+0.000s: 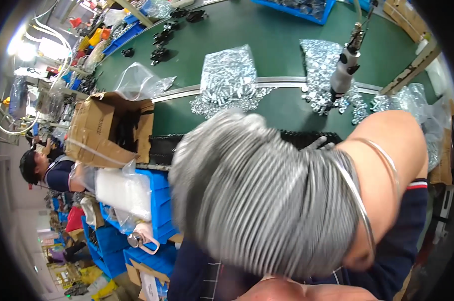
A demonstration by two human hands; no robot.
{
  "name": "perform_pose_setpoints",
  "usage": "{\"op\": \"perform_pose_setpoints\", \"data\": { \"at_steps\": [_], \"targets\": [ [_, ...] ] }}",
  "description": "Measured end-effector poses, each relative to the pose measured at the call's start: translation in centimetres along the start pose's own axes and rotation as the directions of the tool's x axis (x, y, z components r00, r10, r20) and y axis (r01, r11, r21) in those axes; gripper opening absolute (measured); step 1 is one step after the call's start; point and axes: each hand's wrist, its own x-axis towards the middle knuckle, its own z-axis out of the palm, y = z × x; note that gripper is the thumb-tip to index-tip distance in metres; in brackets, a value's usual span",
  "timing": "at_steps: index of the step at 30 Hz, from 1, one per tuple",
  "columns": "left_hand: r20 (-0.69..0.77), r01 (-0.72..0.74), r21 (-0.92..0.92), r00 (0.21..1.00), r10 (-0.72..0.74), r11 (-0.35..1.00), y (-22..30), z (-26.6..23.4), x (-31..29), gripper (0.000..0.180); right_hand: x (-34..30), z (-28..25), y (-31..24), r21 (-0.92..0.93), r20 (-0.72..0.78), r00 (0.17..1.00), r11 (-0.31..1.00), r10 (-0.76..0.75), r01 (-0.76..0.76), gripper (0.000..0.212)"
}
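Observation:
My right hand [267, 200], in a grey ribbed knit glove, fills the middle of the view close up. Motion smears it, and I cannot make out its fingers or anything in them. A thin silver bangle [354, 193] circles the wrist, below a bare forearm and a dark sleeve with striped trim. Bare skin [307, 292] shows at the lower edge; no left-hand fingers can be made out there. Behind the glove, a black tray-like strip [161, 149] on the bench is partly hidden. Beyond it hangs a grey power screwdriver [343, 72], its tip over loose metal parts.
Bags of small metal parts [229, 67] lie open across a metal rail on the green bench [272, 40]. An open cardboard box [94, 128] stands at left, above blue crates [161, 205]. A pink bottle [144, 238] is nearby. Another person [59, 173] works farther left.

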Motion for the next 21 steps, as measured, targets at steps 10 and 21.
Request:
{"op": "perform_pose_setpoints", "data": {
  "at_steps": [10,21],
  "targets": [
    [-0.04,-0.102,-0.254,0.995,0.095,0.962,1.4,7.4,-1.0,0.077,-12.2,3.7,0.9,0.038,0.066,0.998,0.999,-0.026,0.023,0.042],
    [-0.271,-0.163,-0.38,0.961,0.059,0.91,-1.4,4.4,-4.9,0.076,8.3,-5.4,-6.7,0.047,0.172,0.909,0.925,-0.38,0.378,0.034]
  ]
}}
